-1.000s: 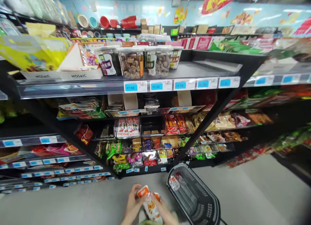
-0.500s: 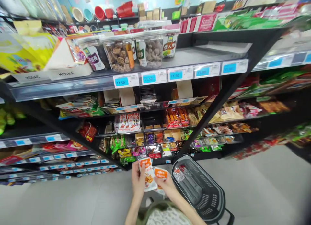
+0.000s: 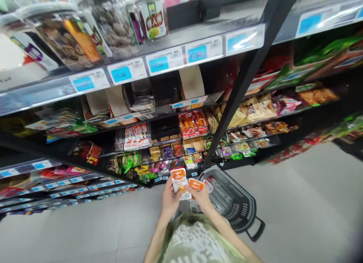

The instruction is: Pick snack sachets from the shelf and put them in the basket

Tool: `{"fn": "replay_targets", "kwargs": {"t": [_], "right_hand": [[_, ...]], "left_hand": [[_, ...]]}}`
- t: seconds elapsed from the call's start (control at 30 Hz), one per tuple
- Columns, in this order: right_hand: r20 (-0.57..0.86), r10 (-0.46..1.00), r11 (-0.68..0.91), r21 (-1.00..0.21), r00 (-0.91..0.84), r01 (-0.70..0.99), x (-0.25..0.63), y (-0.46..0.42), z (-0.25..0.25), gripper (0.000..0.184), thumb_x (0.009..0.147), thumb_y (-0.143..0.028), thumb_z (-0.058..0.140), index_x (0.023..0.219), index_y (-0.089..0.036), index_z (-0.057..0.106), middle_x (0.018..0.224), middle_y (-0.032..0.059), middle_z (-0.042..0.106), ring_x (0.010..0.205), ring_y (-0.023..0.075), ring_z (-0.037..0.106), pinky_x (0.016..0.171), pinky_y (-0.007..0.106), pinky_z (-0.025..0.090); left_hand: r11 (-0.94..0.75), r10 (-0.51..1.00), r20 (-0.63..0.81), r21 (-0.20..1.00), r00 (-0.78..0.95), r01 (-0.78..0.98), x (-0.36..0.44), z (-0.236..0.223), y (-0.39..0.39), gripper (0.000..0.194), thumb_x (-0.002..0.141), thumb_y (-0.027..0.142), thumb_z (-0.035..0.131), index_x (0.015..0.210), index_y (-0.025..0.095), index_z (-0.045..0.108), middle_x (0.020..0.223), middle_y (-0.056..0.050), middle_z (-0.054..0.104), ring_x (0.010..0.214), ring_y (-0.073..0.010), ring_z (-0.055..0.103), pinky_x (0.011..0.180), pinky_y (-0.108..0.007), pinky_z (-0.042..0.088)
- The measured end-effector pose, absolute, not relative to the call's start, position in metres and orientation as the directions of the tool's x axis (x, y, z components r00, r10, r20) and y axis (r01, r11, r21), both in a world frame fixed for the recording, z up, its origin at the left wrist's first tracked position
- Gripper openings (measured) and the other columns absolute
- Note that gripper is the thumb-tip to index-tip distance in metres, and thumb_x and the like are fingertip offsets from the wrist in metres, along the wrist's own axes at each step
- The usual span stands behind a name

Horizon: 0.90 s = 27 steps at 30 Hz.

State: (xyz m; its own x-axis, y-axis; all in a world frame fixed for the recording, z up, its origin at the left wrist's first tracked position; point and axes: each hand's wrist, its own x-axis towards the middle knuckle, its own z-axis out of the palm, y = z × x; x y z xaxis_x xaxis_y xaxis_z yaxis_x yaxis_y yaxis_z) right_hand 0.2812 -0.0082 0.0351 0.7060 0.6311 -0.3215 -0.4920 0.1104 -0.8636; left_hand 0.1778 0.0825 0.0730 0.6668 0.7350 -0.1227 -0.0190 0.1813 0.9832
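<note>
My left hand (image 3: 170,198) is closed on an orange-and-white snack packet (image 3: 180,181), held upright in front of my body. A second snack packet (image 3: 196,184) of the same look is pinched in my right hand (image 3: 202,198), whose fingers also meet the right side of the first one. The lower part of the second packet is hidden behind my fingers. Just right of my hands, on the floor, stands a dark shopping basket (image 3: 252,200) with a few small packs (image 3: 210,183) at its far end.
A black shelf unit rises in front of me, with red sausage packs (image 3: 193,123), white-and-red packets (image 3: 137,135) and plastic tubs of dried fruit (image 3: 113,24). Its slanted post (image 3: 238,92) stands beyond the basket. Grey floor tiles (image 3: 113,229) lie below.
My view has moved closer to the shelf and tilted down. Both hands, still holding the packets, appear a little higher and further right, near the basket.
</note>
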Motion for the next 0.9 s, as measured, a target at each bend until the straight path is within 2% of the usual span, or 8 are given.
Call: {"fn": "replay_targets", "kwargs": {"t": [0.1,0.2,0.33,0.47,0.7,0.9], "right_hand": [[-0.332,0.633,0.119,-0.851,0.699,-0.512,0.283,-0.01,0.038,0.032,0.053,-0.035,0.092,0.069,-0.017,0.07,0.062,-0.0001,0.071,0.054,0.0171,0.063,0.057,0.028,0.054],[-0.367,0.612,0.197,-0.787,0.701,-0.584,0.285,-0.009,0.045,0.036,0.054,-0.036,0.092,0.078,-0.018,0.071,0.07,0.0009,0.074,0.059,0.0197,0.068,0.061,0.032,0.057],[-0.39,0.596,0.233,-0.752,0.702,-0.617,0.29,-0.007,0.059,0.041,0.052,-0.036,0.092,0.084,-0.019,0.072,0.076,0.0025,0.076,0.066,0.0235,0.071,0.065,0.036,0.058],[-0.354,0.633,0.202,-0.783,0.688,-0.588,0.293,-0.005,0.068,0.036,0.054,-0.035,0.092,0.077,-0.018,0.071,0.075,0.0024,0.076,0.064,0.0233,0.071,0.063,0.034,0.058],[-0.316,0.703,0.114,-0.835,0.638,-0.539,0.29,-0.008,0.064,0.026,0.061,-0.034,0.088,0.073,-0.019,0.071,0.072,0.0015,0.076,0.062,0.0204,0.07,0.061,0.032,0.059],[-0.325,0.69,0.115,-0.833,0.647,-0.54,0.299,-0.011,0.067,0.036,0.057,-0.037,0.089,0.081,-0.017,0.071,0.077,0.0043,0.076,0.068,0.025,0.071,0.063,0.035,0.059]], "left_hand": [[0.145,0.789,-0.111,0.989,0.605,-0.009,0.181,0.078,0.081,0.073,0.074,0.025,0.076,0.139,0.022,0.043,0.132,-0.015,0.06,0.115,-0.0249,0.064,0.096,-0.035,0.053],[0.145,0.822,-0.122,0.989,0.557,0.003,0.183,0.084,0.082,0.07,0.073,0.029,0.078,0.134,0.022,0.046,0.118,-0.013,0.066,0.098,-0.0213,0.07,0.086,-0.032,0.056],[0.24,0.766,-0.206,0.97,0.609,0.027,0.18,0.09,0.081,0.051,0.07,0.037,0.081,0.112,0.017,0.061,0.092,-0.008,0.073,0.079,-0.0205,0.07,0.068,-0.03,0.057],[0.28,0.719,-0.255,0.958,0.647,0.067,0.172,0.095,0.078,0.037,0.072,0.045,0.078,0.091,0.013,0.07,0.08,-0.007,0.074,0.062,-0.0164,0.064,0.06,-0.028,0.053],[0.242,0.799,-0.224,0.969,0.557,0.043,0.169,0.093,0.068,0.033,0.073,0.045,0.078,0.084,0.014,0.07,0.082,-0.006,0.074,0.064,-0.0155,0.062,0.058,-0.026,0.05],[0.27,0.766,-0.261,0.96,0.588,0.075,0.172,0.086,0.059,0.035,0.073,0.046,0.077,0.086,0.014,0.07,0.077,-0.005,0.073,0.061,-0.0153,0.061,0.053,-0.025,0.05]]}}
